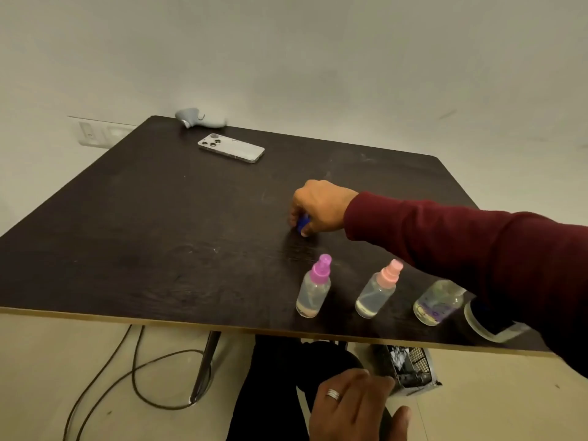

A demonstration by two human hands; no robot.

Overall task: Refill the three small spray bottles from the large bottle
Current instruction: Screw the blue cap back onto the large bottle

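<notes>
A dark wooden table (159, 224) against a plain pale wall fills most of the frame, with cables and a wire basket (410, 367) on the floor below its near edge. We note a phone (231, 148) and a grey handset (197, 118) lying at the upper left of the tabletop, well apart from the work. Along the near edge, lower right of centre, stand three small bottles: one with a purple spray top (313, 288), one with a pink spray top (377, 289), and a third (437, 302) without its top, partly behind the sleeve. The large bottle (490, 323) shows only in part at the lower right, under the arm. The right hand (319, 206), at mid-frame, has its fingers curled down around a blue cap (303, 222) at the table surface. The left hand (353, 405), at the bottom of the frame below the table edge, lies spread and holds nothing. We judge the step in hand to be setting aside the third bottle's top. The next move, in our view, calls for lifting the large bottle and pouring steadily into that narrow open neck.
</notes>
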